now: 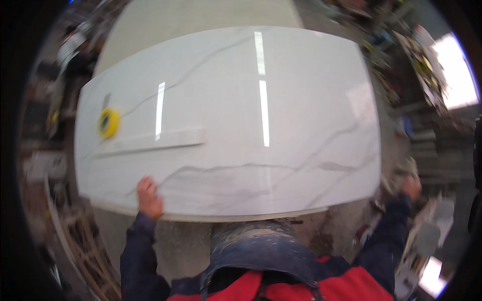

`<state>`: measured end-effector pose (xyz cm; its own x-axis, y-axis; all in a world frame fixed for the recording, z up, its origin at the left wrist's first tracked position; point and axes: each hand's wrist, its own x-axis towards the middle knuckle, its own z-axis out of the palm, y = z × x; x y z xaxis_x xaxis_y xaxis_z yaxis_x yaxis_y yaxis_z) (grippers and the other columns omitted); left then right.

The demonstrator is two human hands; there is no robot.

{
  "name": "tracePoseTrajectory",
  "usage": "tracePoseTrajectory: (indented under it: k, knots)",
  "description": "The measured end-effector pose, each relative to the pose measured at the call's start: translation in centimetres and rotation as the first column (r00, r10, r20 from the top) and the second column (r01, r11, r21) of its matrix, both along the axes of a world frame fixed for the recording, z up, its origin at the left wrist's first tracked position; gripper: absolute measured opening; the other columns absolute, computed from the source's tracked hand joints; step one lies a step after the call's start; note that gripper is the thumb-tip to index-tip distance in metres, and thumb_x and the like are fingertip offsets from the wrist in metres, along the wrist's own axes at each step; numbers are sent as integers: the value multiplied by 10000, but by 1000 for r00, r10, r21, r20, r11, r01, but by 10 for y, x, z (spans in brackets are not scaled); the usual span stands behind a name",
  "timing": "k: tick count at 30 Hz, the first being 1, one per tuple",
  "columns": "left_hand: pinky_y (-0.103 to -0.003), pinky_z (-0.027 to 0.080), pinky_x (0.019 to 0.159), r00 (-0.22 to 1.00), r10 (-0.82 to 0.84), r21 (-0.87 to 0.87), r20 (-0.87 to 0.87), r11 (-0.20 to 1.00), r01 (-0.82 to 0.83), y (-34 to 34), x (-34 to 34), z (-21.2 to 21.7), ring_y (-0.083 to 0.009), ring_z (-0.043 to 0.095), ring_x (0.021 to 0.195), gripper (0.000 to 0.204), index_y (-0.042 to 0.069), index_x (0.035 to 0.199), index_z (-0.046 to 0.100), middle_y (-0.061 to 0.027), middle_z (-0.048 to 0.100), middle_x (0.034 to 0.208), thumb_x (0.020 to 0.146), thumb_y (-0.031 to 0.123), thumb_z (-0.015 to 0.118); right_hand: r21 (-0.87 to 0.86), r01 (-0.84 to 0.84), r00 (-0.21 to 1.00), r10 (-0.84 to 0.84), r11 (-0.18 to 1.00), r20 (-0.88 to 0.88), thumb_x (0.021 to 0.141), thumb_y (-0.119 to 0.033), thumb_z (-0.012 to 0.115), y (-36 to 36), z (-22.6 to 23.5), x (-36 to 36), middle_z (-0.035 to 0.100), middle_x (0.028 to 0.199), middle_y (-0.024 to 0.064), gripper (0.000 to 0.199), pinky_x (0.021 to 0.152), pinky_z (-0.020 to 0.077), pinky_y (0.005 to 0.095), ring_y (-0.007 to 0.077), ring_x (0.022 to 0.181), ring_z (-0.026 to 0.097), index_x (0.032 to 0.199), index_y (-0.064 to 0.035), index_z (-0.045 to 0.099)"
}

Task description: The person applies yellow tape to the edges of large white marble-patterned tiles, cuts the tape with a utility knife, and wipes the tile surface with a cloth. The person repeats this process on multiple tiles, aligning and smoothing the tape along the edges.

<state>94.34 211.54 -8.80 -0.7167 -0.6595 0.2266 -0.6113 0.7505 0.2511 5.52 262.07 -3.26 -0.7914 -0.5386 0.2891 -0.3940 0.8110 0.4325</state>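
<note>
The right hand is blurred at the marble-look slab's corner, so its grip cannot be judged. The left hand's fingertips hide over the slab's near edge. Clutter around the rim smears beyond recognition, and the yellow tape roll shows no detail.

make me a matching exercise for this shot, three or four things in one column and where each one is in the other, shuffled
Things:
1. left hand
2. right hand
3. yellow tape roll
4. narrow white strip

Places:
A. lying flat on the slab, just right of the tape roll
B. at the slab's right corner
C. on the slab's near edge, left of the middle
D. on the slab near its left end

Pairs: 1-C, 2-B, 3-D, 4-A
</note>
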Motion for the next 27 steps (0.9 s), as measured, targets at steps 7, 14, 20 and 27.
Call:
tracePoseTrajectory:
  k: [7,14,20,27]
  knots:
    - [-581,289,1187,991,86,-45,100,996,-82,14,2,29,-425,377,1422,556,37,1356,497,-200,451,1486,843,173,662,-671,-465,771,637,577,14,848,-25,634,-164,76,185,633,1292,227,385,1063,451,487,423,1211,587,1228,15,683]
    - [-596,254,1192,922,373,-27,101,928,-372,37,-23,10,-425,333,1466,558,40,1383,501,-200,421,1537,896,250,676,-692,-615,113,911,377,396,684,-97,734,-291,33,367,634,1220,186,427,1002,486,498,418,1150,585,1108,-53,705]
    - [-568,299,1169,895,438,108,83,889,-444,46,-17,35,-418,426,1402,516,44,1347,557,-200,516,1464,887,246,675,-821,-440,200,931,363,304,756,-90,732,-304,-13,355,654,1196,157,383,983,494,453,349,1117,613,1137,-57,701]
    - [-502,391,1107,941,316,-70,123,948,-309,-115,39,55,-395,506,1315,526,55,1303,589,-182,576,1380,817,193,734,-894,384,358,856,230,374,1001,-185,595,-281,40,305,679,1036,72,273,858,536,380,221,965,645,1135,42,669]
